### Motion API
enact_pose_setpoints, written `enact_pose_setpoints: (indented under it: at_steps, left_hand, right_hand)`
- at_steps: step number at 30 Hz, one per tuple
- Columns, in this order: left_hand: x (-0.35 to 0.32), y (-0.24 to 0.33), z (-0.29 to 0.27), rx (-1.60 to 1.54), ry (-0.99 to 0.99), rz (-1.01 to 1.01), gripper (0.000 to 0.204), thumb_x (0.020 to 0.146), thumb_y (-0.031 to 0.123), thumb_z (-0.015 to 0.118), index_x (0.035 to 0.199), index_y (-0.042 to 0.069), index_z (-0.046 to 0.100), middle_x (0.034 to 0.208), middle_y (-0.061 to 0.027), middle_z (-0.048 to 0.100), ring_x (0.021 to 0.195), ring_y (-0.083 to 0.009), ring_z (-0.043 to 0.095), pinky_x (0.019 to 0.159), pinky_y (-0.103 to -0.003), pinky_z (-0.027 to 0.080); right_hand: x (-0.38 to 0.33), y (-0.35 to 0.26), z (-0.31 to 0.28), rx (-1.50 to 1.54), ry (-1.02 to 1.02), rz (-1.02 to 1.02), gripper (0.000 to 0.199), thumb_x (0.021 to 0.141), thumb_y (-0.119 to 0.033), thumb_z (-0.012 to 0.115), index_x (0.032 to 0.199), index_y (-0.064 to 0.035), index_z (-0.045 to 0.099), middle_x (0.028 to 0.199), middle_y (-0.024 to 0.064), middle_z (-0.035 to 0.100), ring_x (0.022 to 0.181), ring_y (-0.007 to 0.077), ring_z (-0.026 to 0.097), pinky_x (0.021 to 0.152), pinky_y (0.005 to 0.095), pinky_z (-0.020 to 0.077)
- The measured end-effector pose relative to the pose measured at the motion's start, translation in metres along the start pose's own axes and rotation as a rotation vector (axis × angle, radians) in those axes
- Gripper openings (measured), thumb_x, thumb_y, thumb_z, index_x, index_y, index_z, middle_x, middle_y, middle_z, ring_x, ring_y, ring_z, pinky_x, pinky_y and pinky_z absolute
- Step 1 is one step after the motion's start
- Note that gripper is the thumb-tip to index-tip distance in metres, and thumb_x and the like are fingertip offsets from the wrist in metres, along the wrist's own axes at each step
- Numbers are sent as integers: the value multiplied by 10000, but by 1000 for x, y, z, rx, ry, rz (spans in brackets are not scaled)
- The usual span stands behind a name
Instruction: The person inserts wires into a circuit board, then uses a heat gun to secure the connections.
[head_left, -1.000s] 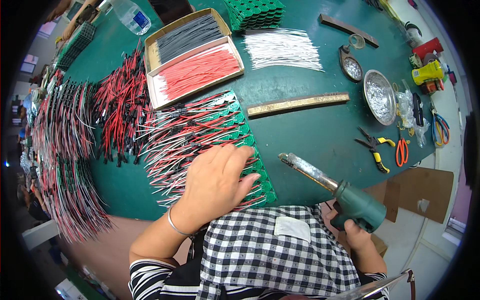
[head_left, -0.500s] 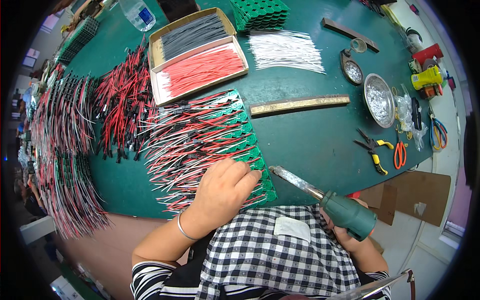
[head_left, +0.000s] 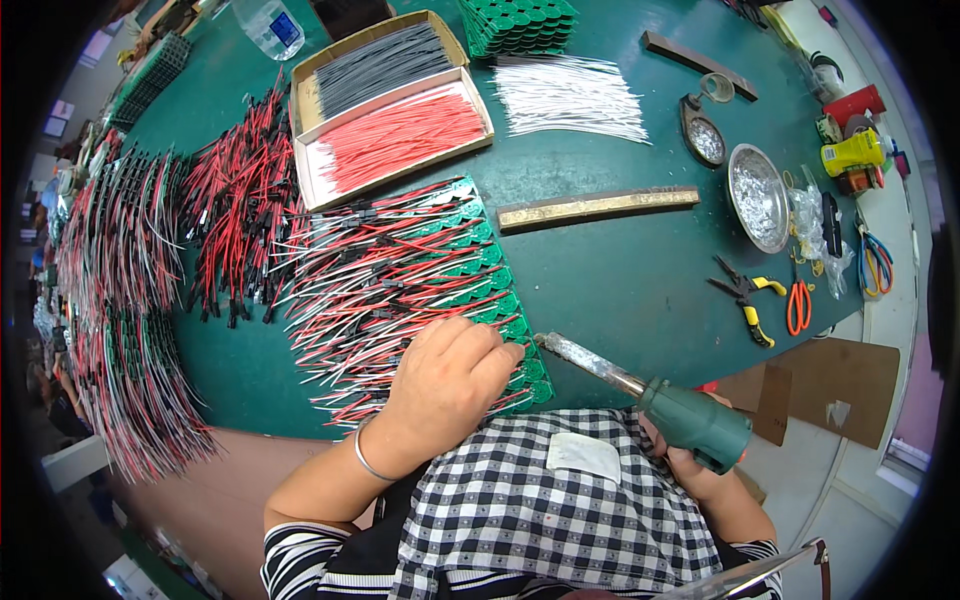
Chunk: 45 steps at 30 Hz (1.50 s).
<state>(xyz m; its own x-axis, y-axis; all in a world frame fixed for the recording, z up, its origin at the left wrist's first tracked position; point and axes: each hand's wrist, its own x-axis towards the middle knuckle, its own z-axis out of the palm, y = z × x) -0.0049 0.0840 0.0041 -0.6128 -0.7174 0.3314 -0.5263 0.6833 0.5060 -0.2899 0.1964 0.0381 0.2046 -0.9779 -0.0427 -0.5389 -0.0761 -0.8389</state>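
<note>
1. Step in hand: this looks like soldering wire ends to a green circuit board panel point(head_left: 537, 368), which lies at the table edge, beneath the left hand and covered toward nine o'clock by red, white and black wires point(head_left: 345, 265).
2. The left hand point(head_left: 440, 378) is curled, its thumb and forefinger closed together at the panel's three o'clock edge, apparently on a red wire point(head_left: 527, 346); the fingertips hide most of it.
3. The right hand point(head_left: 697, 476), at about four o'clock from the left, grips the handle of a green soldering iron point(head_left: 697, 428). Its shaft points to ten o'clock, the tip just beside the pinched fingers; whether it touches the joint is too small to tell.
4. Next, I judge, the move calls for a still wire and brief tip contact on the pad, keeping the heat off the fingertips and neighbouring wires.
5. Against the frame a second ago, the iron's tip has swung toward eight o'clock, from well apart to right at the panel's edge. The thumb and forefinger, spread then, are now together. The dish of shiny metal point(head_left: 760, 200), toward one o'clock from the iron, is still on the table.
</note>
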Motion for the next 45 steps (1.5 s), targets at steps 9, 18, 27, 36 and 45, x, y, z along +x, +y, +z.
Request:
enact_pose_setpoints:
  at_steps: [9, 18, 27, 36, 45]
  left_hand:
    - [0, 0, -1, -3, -19, -12, 212, 665, 21, 694, 865, 68, 641, 787, -36, 558, 737, -212, 549, 666, -336, 444]
    - [0, -1, 0, -4, -16, -14, 209, 668, 25, 699, 865, 65, 643, 792, -43, 558, 752, -215, 556, 678, -334, 449]
    - [2, 1, -1, -49, 17, -33, 199, 664, 11, 698, 847, 65, 643, 778, -49, 558, 716, -221, 545, 649, -337, 441]
    - [2, 1, 1, -28, 50, -55, 182, 664, 0, 696, 826, 61, 642, 763, -55, 554, 694, -230, 538, 629, -341, 435]
    - [0, 0, 1, -28, 50, -58, 180, 663, -3, 696, 823, 57, 636, 764, -56, 556, 701, -232, 541, 640, -346, 445]
  right_hand:
    - [-3, 3, 1, -130, -39, -9, 311, 882, -289, 588, 965, 8, 622, 666, 33, 615, 645, 157, 601, 695, 308, 485]
    - [-2, -4, -2, -12, -26, 38, 201, 770, -141, 627, 949, -57, 669, 952, 94, 671, 884, 292, 620, 812, 388, 473]
    - [-7, -8, 0, 179, 11, 189, 191, 781, -145, 622, 942, -52, 665, 960, 96, 667, 879, 288, 619, 802, 388, 464]
    - [-9, -6, -2, 7, -47, 235, 287, 780, -165, 651, 1038, -43, 669, 1087, 122, 648, 1038, 303, 573, 904, 402, 441]
    - [-7, -8, -1, 37, -36, 282, 275, 771, -166, 681, 1024, -58, 684, 1098, 112, 648, 1034, 291, 578, 891, 394, 450]
